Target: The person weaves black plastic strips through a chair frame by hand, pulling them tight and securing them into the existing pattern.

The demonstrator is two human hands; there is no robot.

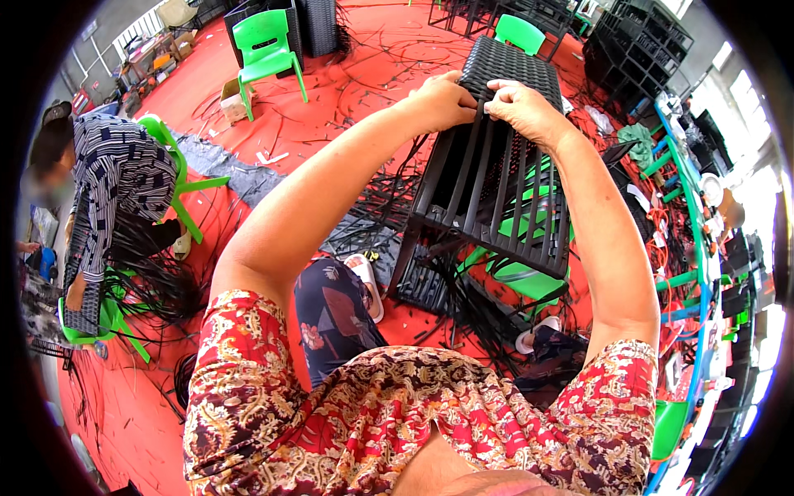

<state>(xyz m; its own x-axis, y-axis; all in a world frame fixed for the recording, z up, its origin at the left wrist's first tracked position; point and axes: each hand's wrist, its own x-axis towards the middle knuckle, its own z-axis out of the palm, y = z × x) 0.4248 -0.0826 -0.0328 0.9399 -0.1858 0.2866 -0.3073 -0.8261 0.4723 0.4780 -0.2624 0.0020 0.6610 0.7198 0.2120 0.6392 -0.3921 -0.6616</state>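
A black chair frame [475,198] with long parallel bars and a woven black panel [517,70] on its far part rests in front of me, tilted over a green plastic chair [529,219]. My left hand [445,101] is closed at the left edge of the weave, its fingertips against the frame. Just across from it, my right hand [526,111] pinches at the near border of the woven panel, thumb and forefinger together. What lies between the fingers of either hand is too small to make out. Loose black strips [397,186] trail beside the frame.
A co-worker in a patterned shirt [124,165] bends over a woven piece at left, beside green chairs. Another green chair [265,45] stands far left. Black strips litter the red floor covering [364,66]. A rack with blue and green tubes [699,273] runs along the right.
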